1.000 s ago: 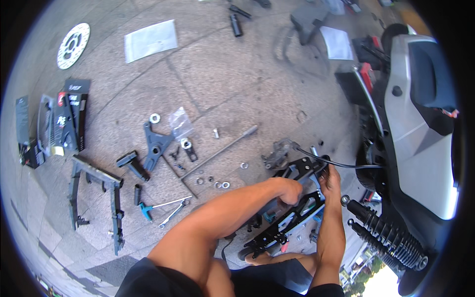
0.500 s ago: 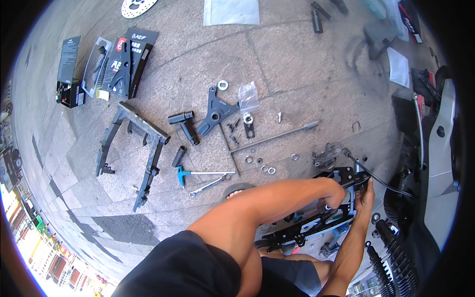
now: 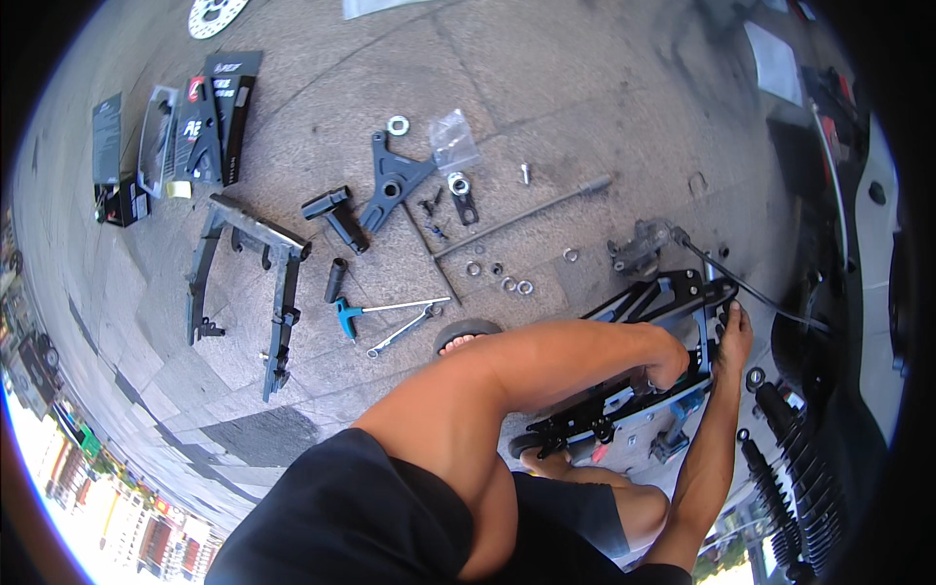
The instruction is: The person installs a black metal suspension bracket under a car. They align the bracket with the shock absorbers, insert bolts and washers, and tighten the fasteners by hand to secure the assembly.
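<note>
Apparently mid-work on the slotted black metal frame, our right hand grasps its end, left hand's grip hidden; next move calls for steadiness.

Located at the far left are a perforated disc and, nearer, black cartons; a white sheet lies far right.

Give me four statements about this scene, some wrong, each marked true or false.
1. The left hand and right hand are at the frame. True.
2. The wrench lies beside the teal T-handle. True.
3. The disc lies beside the right hand. False: the disc lies at upper left, away from both hands.
4. The bag lies left of the bracket. False: the bag lies right of the bracket.
</note>
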Tool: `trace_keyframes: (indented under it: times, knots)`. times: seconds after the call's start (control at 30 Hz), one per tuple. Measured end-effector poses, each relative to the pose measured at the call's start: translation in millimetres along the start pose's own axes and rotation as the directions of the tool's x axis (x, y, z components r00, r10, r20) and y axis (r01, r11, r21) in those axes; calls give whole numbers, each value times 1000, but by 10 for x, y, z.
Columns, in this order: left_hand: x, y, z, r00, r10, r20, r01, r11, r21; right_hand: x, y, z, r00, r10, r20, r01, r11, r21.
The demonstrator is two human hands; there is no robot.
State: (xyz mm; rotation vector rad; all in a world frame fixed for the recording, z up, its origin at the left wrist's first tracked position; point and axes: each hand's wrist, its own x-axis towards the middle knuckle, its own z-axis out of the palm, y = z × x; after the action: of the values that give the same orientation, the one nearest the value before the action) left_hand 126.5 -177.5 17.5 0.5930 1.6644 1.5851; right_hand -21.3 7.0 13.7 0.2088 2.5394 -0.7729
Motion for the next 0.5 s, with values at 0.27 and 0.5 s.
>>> trace_keyframes:
  times: [0.27,0.5]
  knots:
    - [511,533,853,940,162,301,-257,916,307,-1052,113,-348,873,-462,158,476,736,-480]
    - [811,373,1054,933,173,316,-253,938,235,-1217,685,-549,844,-510,167,524,716,-461]
